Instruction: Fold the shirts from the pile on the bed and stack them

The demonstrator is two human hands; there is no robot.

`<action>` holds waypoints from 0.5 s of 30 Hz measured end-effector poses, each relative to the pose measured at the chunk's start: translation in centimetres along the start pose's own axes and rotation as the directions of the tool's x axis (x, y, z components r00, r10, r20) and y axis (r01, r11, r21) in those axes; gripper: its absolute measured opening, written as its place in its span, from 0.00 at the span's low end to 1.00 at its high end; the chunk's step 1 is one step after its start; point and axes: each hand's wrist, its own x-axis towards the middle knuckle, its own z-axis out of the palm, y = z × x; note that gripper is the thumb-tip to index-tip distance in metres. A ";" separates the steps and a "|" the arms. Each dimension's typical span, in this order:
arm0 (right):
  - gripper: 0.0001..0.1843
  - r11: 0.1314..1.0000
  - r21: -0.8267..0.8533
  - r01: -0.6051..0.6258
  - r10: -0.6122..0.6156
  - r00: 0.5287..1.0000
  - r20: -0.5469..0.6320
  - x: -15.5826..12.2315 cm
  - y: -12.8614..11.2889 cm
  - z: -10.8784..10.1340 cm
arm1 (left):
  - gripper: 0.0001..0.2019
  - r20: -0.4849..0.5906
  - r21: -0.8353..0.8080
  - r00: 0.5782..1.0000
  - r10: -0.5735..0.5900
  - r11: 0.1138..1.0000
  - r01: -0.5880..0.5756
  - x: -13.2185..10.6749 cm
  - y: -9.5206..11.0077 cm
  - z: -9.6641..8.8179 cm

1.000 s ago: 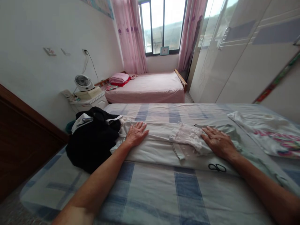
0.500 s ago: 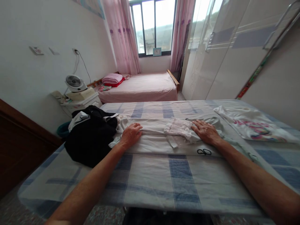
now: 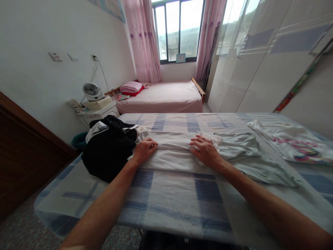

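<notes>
A white garment (image 3: 171, 161) lies folded in a long strip across the table, with creases running along it. My left hand (image 3: 145, 150) rests on its left part, fingers stretched over the cloth. Its thumb lies near the fold. My right hand (image 3: 205, 151) is spread over the garment further right, covering much of a white lace piece (image 3: 216, 140). Pale grey-green cloth (image 3: 241, 146) extends rumpled beyond my right hand and partly behind my forearm. Beside my left hand is a heap of black clothing (image 3: 109, 152) with some white cloth in it.
The table (image 3: 171, 205) has a blue-and-white checked cover. A white printed T-shirt (image 3: 293, 140) lies on its right side. Beyond are a pink bed (image 3: 166, 95), a small fan (image 3: 92, 91) on a cabinet, and tall wardrobe doors (image 3: 249, 62) at right.
My right hand has moved left along the garment, onto the lace piece. My left hand stays at nearly the same place on the cloth. The view has turned slightly left.
</notes>
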 end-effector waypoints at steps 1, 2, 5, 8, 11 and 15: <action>0.10 1.000 -0.003 0.001 -0.001 1.000 0.009 0.0 -0.1 0.6 | 0.09 0.006 -0.001 1.000 0.004 1.000 -0.004 0.0 0.0 0.0; 0.09 1.000 -0.001 -0.003 0.003 1.000 0.013 -0.1 -0.2 1.1 | 0.09 0.009 -0.001 1.000 0.009 1.000 -0.009 0.1 0.0 0.0; 0.09 0.998 0.043 -0.035 0.036 0.999 -0.012 -0.2 0.1 2.0 | 0.07 0.017 0.011 1.000 0.020 1.000 -0.020 0.3 0.1 0.0; 0.07 0.994 0.095 -0.058 0.062 0.997 -0.036 -0.1 0.3 2.1 | 0.07 0.006 0.088 0.998 0.070 0.994 -0.070 0.5 0.3 0.2; 0.07 0.991 0.118 -0.066 0.071 0.997 -0.037 0.0 0.3 2.0 | 0.07 -0.026 0.218 0.990 0.140 0.967 -0.131 0.6 0.5 0.3; 0.07 0.991 0.110 -0.083 0.087 0.995 -0.040 -0.1 0.1 1.9 | 0.06 -0.083 0.284 0.978 0.191 0.945 -0.161 0.5 0.4 0.4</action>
